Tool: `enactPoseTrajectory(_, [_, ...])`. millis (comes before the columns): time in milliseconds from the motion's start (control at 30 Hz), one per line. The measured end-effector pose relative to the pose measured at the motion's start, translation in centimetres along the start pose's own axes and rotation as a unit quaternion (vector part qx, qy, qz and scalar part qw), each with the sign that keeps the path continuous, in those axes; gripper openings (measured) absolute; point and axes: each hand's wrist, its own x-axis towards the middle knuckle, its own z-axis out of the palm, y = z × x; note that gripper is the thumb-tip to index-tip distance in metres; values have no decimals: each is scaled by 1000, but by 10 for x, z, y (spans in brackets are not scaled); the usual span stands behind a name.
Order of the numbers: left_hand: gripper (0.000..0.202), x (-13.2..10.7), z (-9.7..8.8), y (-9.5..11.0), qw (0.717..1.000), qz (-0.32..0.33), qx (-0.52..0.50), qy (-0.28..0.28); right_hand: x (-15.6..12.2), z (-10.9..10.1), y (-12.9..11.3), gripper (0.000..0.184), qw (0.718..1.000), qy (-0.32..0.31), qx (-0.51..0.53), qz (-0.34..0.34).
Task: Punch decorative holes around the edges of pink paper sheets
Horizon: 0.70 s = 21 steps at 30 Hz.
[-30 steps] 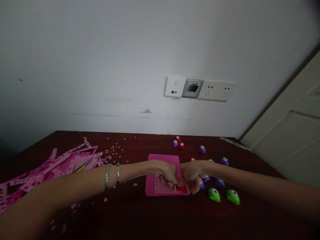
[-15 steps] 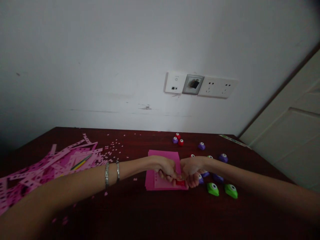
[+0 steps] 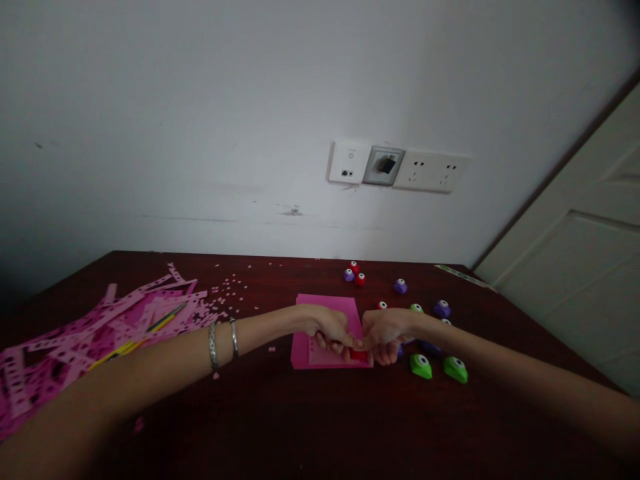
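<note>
A small red craft punch (image 3: 359, 355) sits at the near right corner of a pink paper strip (image 3: 321, 356), which lies on a stack of pink paper sheets (image 3: 320, 301). My left hand (image 3: 327, 329), fingers curled, closes on the punch from the left. From the right, my right hand (image 3: 385, 332) grips it too, and the two thumbs meet over its top. Small marks or holes run along the strip's left side. The fingers hide much of the punch and the strip's edge.
More craft punches, such as a green one (image 3: 421, 366) and a purple one (image 3: 442, 308), stand right of the paper. Punched pink strips (image 3: 135, 313) and pens or pencils (image 3: 167, 317) lie left, with paper bits (image 3: 220, 303) scattered about. A wall borders the dark table (image 3: 280, 427).
My view has shifted a little. More of the red craft punch now shows beneath my thumbs. Both hands stay on it, and the paper stack looks unmoved.
</note>
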Motion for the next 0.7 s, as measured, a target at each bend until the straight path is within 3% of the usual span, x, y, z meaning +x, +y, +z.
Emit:
enactPoseTrajectory(133, [49,-1,-2,-5,999,22,-11,-23,-4,4,3,37,1000,15,-6,12])
enactPoseTrajectory(500, [47,4,-3,-20,997,65,-36,-23,-3,15,17,47,992,102,-44,-64])
enactPoseTrajectory(700, [38,-2,-1,-16,998,33,-57,1,-8,19,21,43,980,169,-49,-96])
